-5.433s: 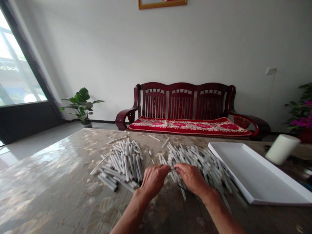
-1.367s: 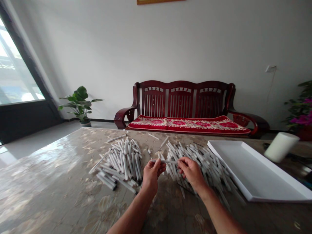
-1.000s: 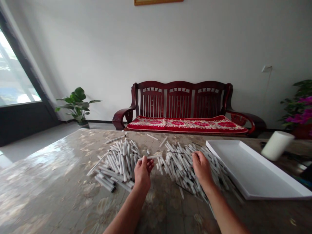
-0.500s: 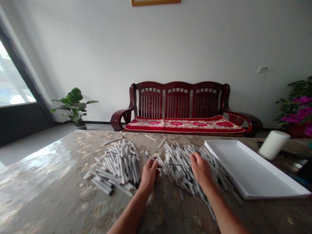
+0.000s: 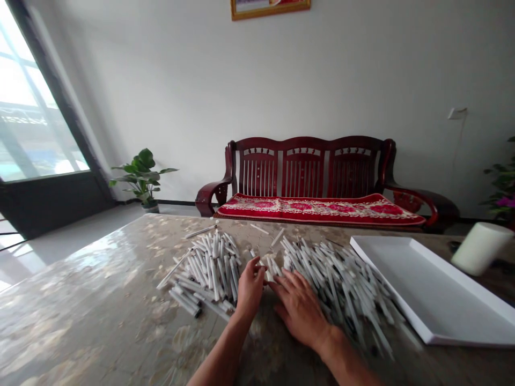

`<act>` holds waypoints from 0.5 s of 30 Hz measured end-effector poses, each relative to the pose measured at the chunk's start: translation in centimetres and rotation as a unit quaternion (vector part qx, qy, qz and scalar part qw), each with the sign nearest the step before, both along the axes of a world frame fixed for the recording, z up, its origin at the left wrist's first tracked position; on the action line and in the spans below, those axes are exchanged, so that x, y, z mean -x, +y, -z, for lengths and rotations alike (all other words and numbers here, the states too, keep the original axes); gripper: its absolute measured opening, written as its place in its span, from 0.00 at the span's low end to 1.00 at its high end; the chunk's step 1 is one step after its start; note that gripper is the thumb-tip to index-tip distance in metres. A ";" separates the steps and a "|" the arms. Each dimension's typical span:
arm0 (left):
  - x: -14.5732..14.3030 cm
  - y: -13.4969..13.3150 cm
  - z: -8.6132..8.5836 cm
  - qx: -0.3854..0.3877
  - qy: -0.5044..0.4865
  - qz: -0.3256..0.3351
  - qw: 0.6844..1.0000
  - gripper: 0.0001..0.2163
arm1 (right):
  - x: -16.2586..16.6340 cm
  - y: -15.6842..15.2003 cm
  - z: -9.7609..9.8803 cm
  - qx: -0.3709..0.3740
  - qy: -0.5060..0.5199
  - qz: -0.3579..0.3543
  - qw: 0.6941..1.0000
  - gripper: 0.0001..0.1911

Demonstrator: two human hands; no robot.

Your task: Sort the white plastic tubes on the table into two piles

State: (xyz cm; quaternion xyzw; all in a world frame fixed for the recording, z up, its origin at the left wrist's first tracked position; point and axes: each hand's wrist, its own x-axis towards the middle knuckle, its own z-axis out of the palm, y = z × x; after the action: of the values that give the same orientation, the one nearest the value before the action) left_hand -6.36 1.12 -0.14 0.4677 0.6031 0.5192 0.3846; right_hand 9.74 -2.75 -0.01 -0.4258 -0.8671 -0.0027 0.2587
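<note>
Two heaps of white plastic tubes lie on the table, some with dark ends: a left heap (image 5: 211, 268) and a larger right heap (image 5: 338, 287). My left hand (image 5: 250, 287) stands between them, fingers curled beside a small cluster of white tubes (image 5: 269, 267). I cannot tell whether it grips anything. My right hand (image 5: 298, 308) lies flat with fingers spread, pressing on the near left edge of the right heap. It holds nothing.
The heaps sit on a glossy marble-patterned table (image 5: 92, 273). A shallow white tray (image 5: 402, 284) lies to the right, and beyond it stands a white cylinder (image 5: 480, 248). A few loose tubes lie behind the heaps. A dark red wooden bench (image 5: 309, 177) stands further back.
My right hand has moved toward me and left, flattening onto the right heap's edge. The thin white tube raised in my left hand earlier no longer shows. The view has swung slightly.
</note>
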 end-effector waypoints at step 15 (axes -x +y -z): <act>4.4 -1.9 -3.2 0.118 0.595 -0.023 0.794 0.16 | -1.3 1.1 0.8 -0.009 -0.046 0.129 0.991 0.14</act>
State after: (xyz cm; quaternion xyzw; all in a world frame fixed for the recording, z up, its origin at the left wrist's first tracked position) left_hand -10.77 -0.79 3.07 0.6217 0.7799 0.0719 -0.0103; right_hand 11.02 -1.67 -0.76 -0.5310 -0.8159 -0.0635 0.2198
